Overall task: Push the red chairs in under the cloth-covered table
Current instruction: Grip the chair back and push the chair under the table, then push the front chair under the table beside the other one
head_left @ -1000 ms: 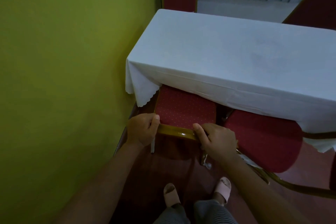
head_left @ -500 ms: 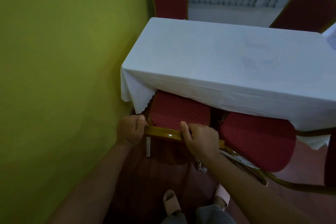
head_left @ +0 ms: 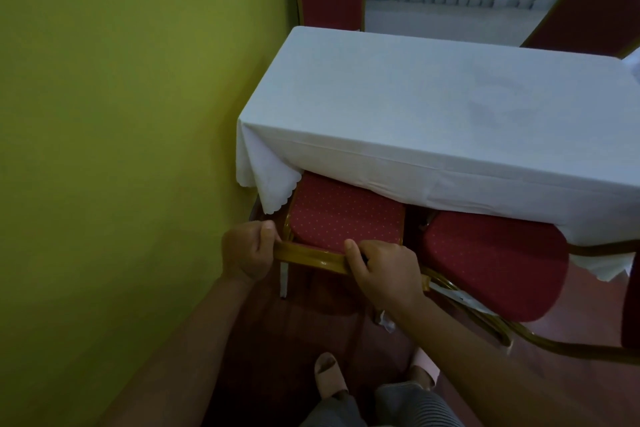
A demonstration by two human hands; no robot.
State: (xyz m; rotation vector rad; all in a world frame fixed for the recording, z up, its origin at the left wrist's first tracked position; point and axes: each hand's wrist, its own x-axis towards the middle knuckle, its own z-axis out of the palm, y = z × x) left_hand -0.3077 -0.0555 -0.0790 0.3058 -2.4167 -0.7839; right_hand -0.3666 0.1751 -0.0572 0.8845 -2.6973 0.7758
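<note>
At six o'clock of the cloth-covered worktop (head_left: 433, 107), the near red chair (head_left: 346, 215) is held by its gilt back rail (head_left: 308, 255) — left hand (head_left: 247, 250) and right hand (head_left: 384, 274) both clenched around it, fingers (head_left: 351, 250) wrapped over the top. The seat is already partly under the hanging cloth. A snag is judged likely at the scalloped cloth corner (head_left: 273, 191), which drapes against the frame at ten o'clock of the seat; a pull there could drag the cloth. Little room is left against the green wall (head_left: 121, 149). The second red chair (head_left: 495, 263), at three o'clock, stands angled and close — contact between frames is possible.
</note>
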